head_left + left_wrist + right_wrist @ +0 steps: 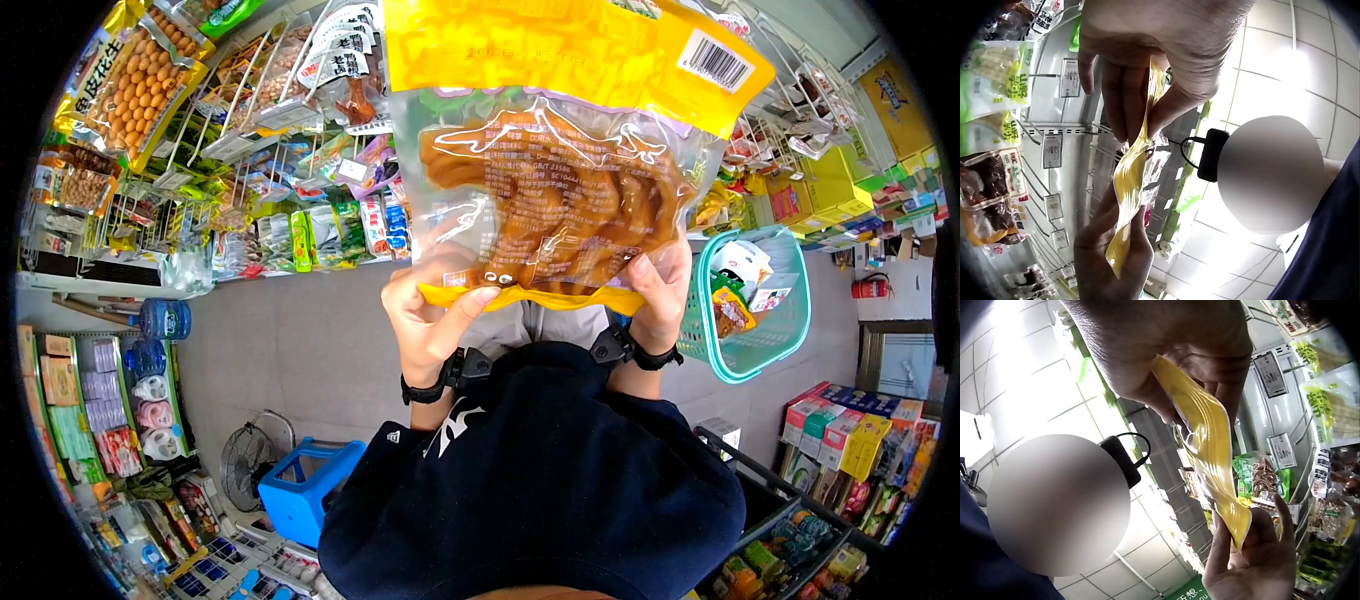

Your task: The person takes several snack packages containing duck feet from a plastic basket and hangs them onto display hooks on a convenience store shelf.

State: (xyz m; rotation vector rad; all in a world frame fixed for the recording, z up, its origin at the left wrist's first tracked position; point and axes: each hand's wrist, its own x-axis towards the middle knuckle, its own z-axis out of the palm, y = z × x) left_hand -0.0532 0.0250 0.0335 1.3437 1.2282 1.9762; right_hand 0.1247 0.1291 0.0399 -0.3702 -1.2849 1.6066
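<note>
Both hands hold a yellow-edged clear food packet (575, 215) up in front of the body in the head view. Brown, curved pieces of food show through its clear part, under fine white print and a barcode on the yellow band. My left hand (425, 315) pinches one lower corner, thumb on the printed face. At the opposite lower corner my right hand (660, 295) pinches it the same way. Seen edge-on in the left wrist view, the packet's yellow border (1127, 184) runs in a wavy line between the two hands.
A mint-green shopping basket (745, 370) with several packets in it stands to the right. Hanging snack racks (225, 145) fill the far side. Behind on the left are a blue stool (310, 480) and a fan (247, 465). A dark rack (770, 485) stands at the lower right.
</note>
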